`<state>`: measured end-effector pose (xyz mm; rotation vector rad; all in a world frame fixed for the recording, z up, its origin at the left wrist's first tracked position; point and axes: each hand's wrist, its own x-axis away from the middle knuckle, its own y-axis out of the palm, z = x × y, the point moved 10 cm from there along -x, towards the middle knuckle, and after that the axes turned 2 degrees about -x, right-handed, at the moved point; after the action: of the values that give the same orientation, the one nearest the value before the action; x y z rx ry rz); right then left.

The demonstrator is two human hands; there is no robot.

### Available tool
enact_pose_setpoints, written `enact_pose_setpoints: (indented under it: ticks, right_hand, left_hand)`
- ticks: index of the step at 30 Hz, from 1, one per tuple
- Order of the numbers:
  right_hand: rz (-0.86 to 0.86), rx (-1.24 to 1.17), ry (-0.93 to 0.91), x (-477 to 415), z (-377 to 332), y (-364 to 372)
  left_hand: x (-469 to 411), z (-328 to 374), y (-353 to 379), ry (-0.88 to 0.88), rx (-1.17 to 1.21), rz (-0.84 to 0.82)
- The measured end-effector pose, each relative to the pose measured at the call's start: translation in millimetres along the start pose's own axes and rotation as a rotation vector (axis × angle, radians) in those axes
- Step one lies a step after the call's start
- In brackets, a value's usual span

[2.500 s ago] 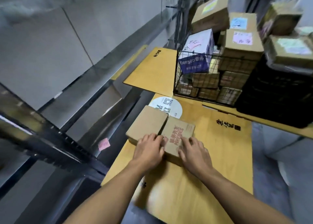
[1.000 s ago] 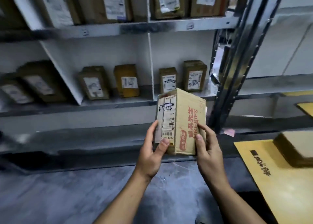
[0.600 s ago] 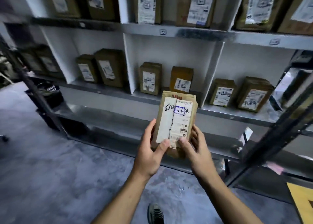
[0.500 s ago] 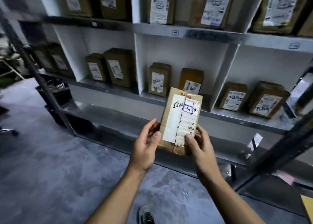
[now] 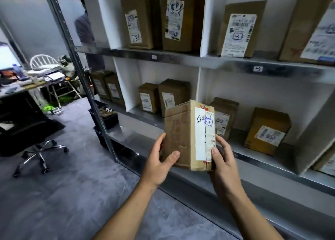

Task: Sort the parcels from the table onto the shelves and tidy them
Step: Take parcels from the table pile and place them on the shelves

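The parcel (image 5: 183, 136) stands upright in the air before the lower shelf (image 5: 268, 164), long axis vertical, its label (image 5: 204, 134) facing the person and turned a little right. The left hand (image 5: 157, 164) has its grip round the plain brown side, thumb on the front; the right hand (image 5: 221, 161) pinches the labelled edge. Half a second ago the label faced squarely; now the brown side shows too. The boxed mark may be an "H", but it is blurred.

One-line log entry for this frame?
stage: parcel not yet shelved | left hand: grips parcel | right hand: grips parcel | parcel: upright, in front of shelf
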<state>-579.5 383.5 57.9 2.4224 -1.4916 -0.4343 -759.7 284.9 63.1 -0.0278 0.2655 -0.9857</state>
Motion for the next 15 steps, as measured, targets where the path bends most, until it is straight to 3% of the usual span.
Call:
enact_pose_setpoints:
  ticks: [9,15]
  right_hand:
    - [-0.091,0.389,-0.111,-76,29,70]
    - [-0.315,0.348,-0.045,-94,55,137]
  left_hand:
    - [-41,-7,-85,0.060,-0.094,0.210]
    - [-56,-26,-148,0.037,-0.172,0.290]
